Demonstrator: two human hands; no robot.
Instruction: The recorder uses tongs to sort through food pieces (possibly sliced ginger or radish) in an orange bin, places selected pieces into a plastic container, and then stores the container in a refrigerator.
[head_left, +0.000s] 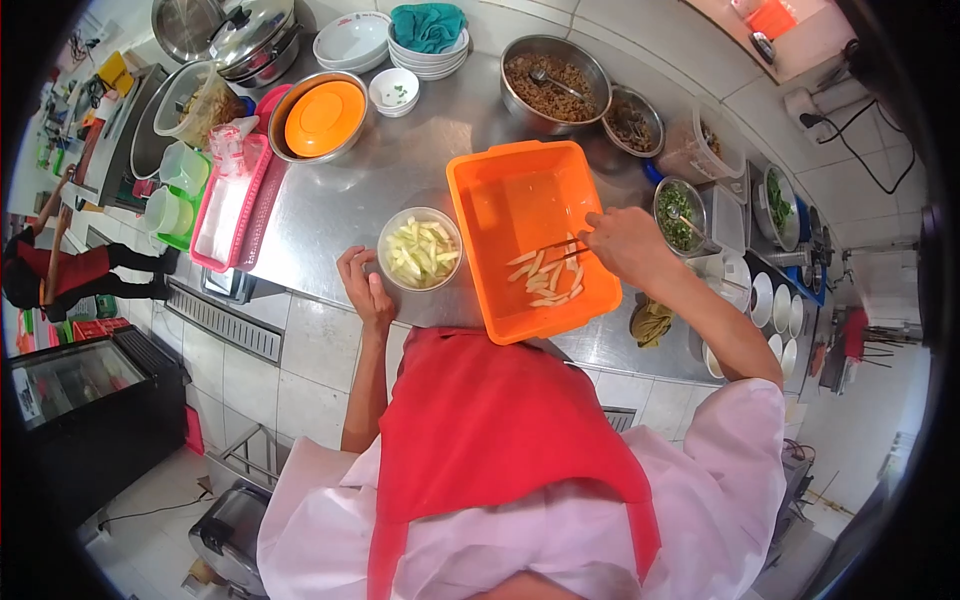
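In the orange plastic basin (517, 187), pale cut vegetable strips (551, 281) lie scattered towards the near end. My right hand (626, 244) reaches over the basin's right rim, gripping a thin two-pronged utensil (559, 245), either chopsticks or narrow tongs. Its tips are among the strips. A round tub (384, 274) full of pale green vegetable sticks (421, 251) stands left of the basin. My left hand (366, 285) is at the table's front edge, just left of this tub, with its fingers curved apart and nothing held.
The steel table (330, 217) bears a pink basket (259, 176) at left and stacked bowls (429, 64) behind. A steel bowl of minced food (555, 90) and chopped greens (675, 214) are right. A crumpled cloth (651, 322) lies nearby. A person (75, 270) is at far left.
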